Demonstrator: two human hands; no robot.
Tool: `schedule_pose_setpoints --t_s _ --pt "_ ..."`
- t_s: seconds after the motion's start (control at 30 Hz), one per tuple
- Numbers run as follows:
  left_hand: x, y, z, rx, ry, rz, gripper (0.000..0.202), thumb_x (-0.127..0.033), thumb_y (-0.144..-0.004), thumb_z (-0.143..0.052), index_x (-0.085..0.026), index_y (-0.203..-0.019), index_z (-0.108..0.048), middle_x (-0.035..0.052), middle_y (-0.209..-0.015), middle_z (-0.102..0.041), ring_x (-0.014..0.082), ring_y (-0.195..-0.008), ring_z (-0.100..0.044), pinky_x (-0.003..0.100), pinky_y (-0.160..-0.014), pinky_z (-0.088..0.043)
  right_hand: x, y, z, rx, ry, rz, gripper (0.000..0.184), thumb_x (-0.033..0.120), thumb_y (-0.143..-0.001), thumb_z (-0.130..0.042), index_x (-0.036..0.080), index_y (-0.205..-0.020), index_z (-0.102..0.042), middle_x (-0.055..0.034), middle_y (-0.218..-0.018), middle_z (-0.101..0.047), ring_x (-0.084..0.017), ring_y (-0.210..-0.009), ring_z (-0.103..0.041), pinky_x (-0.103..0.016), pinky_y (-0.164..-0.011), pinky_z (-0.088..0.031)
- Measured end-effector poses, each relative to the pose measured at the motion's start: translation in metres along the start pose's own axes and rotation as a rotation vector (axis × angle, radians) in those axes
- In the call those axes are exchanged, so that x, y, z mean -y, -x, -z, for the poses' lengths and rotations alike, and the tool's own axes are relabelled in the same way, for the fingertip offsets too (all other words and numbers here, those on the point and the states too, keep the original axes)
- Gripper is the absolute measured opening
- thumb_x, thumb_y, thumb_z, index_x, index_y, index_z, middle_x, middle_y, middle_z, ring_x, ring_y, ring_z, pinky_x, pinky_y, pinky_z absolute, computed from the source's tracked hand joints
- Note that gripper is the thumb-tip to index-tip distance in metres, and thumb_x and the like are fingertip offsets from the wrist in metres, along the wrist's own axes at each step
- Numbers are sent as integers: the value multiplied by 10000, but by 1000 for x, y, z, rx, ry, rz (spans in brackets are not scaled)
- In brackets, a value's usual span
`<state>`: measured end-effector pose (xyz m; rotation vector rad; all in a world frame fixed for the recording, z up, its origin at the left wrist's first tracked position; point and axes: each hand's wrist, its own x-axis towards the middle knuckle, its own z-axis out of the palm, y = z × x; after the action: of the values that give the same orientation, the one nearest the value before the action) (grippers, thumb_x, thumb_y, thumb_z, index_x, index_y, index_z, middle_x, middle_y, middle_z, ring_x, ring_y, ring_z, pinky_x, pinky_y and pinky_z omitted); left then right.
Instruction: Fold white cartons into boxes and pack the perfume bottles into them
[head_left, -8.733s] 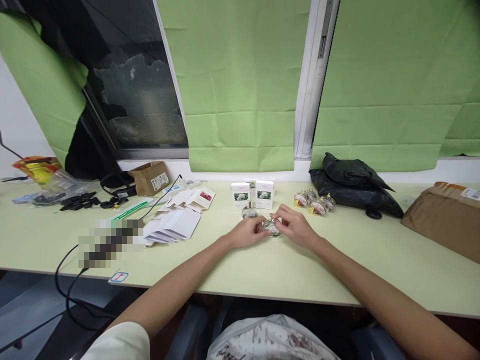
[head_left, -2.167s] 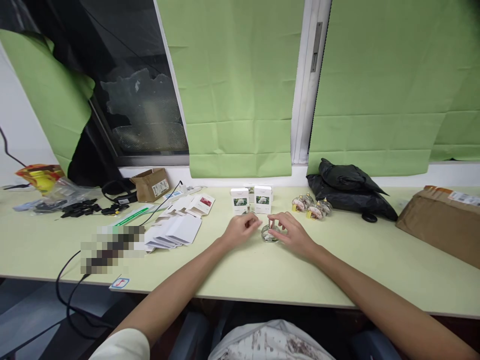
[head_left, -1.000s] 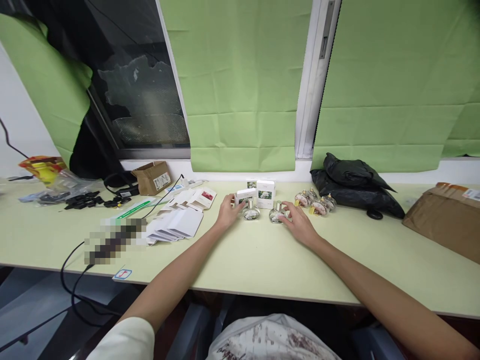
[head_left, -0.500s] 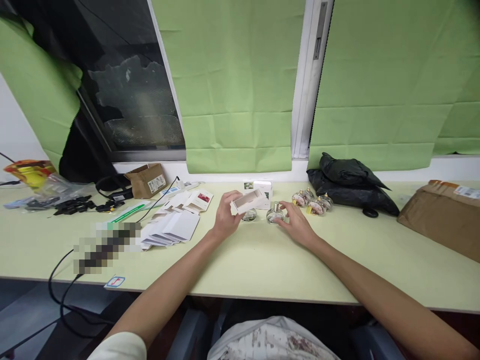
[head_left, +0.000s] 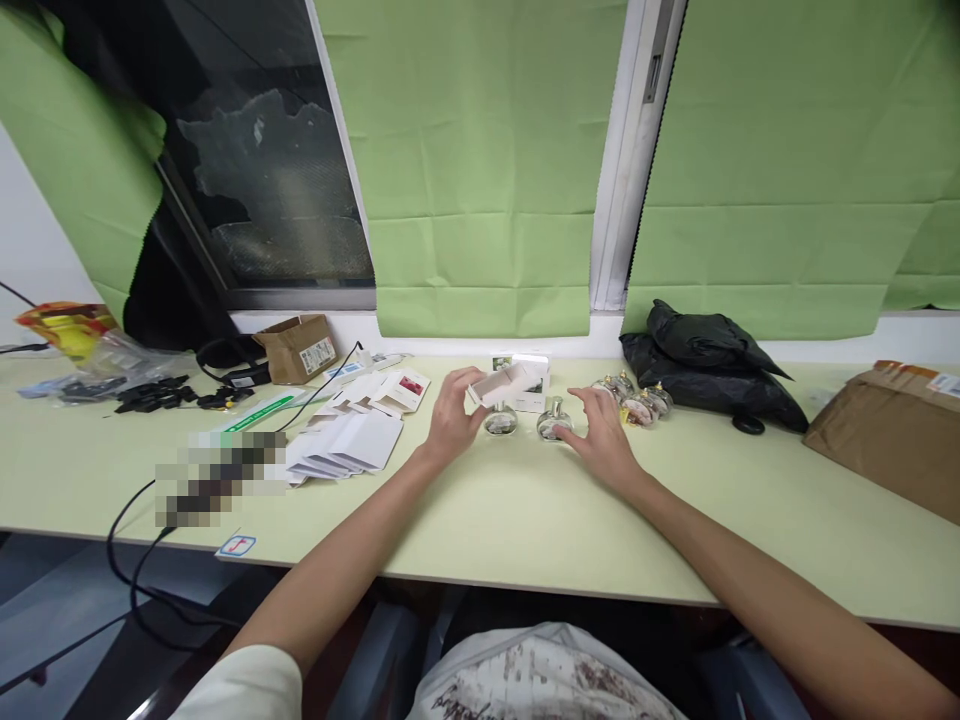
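Small white box (head_left: 501, 385) is held just above the desk (head_left: 525, 510) at centre frame, pinched in the left hand (head_left: 452, 415), its open side showing. Right under it a round glass perfume bottle (head_left: 500, 421) stands upright. The right hand (head_left: 604, 440) lies spread, fingers apart, tips beside a second bottle (head_left: 553, 420), gripping nothing. The step looks like readying the box; smooth glass calls for a firm pinch at the neck

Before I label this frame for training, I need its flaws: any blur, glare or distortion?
Head view: even light, faint shadows; the wide lens bows the windowsill and slants the window frame; a pixelated patch hides something on the table's left; the white box in the left hand looks soft.
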<state>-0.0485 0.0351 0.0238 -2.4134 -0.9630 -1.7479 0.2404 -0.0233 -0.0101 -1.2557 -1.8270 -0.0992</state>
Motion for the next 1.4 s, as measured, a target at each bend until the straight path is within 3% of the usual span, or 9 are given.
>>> schedule_pose_setpoints --t_s 0.1,0.2,0.37,0.53,0.73,1.07,1.4 --pt "13 -4 3 -82 -24 179 382 -492 -932 -690 -240 -1200 -585 115 -1189 -639 299 -1149 -604 470 -1012 -489 11 1 4 -47 22 52 530 409 -982 -605 289 -1475 -453 -143 -1401 -487 -363 -1336 -455 -585 -1160 -366" --pt "26 -1 -2 -107 -10 394 395 -546 -931 -672 -221 -1139 -587 89 -1074 -662 255 -986 -629 395 -881 -514 20 4 5 -13 -1 137 486 370 -1007 -574 304 -1474 -460 -133 -1389 -515 -352 -1333 -479 -582 -1161 -379" --pt "42 7 -15 45 249 599 475 -608 -887 -690 -215 -1138 -602 97 -1157 -696 228 -944 -663 337 -775 -544 27 9 2 127 -97 275 432 318 -1038 -529 322 -1466 -464 -105 -1381 -546 -287 -1286 -554 -466 -1050 -524" --pt "45 9 -21 156 368 587 520 -598 -869 -707 -203 -1194 -614 107 -1224 -698 223 -979 -670 340 -820 -554 29 10 1 285 -117 258 403 321 -1043 -509 336 -1445 -496 -100 -1432 -520 -247 -1105 -660 -428 -923 -595" --pt "30 10 -25 248 418 544 513 -585 -871 -710 -193 -1189 -623 99 -1209 -716 222 -990 -684 350 -868 -546 30 10 3 380 -134 220 377 323 -1036 -524 359 -1410 -549 -86 -1510 -466 -169 -821 -674 -431 -866 -613" --pt "0 15 -29 383 491 479 500 -577 -889 -704 -199 -1211 -643 97 -1241 -716 231 -1035 -685 355 -904 -551 39 13 6 368 -139 256 282 324 -1015 -560 317 -1292 -611 -97 -1454 -494 -160 -758 -625 -391 -743 -610" --pt "-7 15 -30 403 524 489 481 -543 -874 -731 -189 -1190 -653 100 -1211 -724 233 -1006 -690 373 -915 -552 42 15 3 361 -206 209 424 301 -979 -596 304 -1383 -464 -114 -1410 -530 -192 -808 -615 -384 -749 -575"
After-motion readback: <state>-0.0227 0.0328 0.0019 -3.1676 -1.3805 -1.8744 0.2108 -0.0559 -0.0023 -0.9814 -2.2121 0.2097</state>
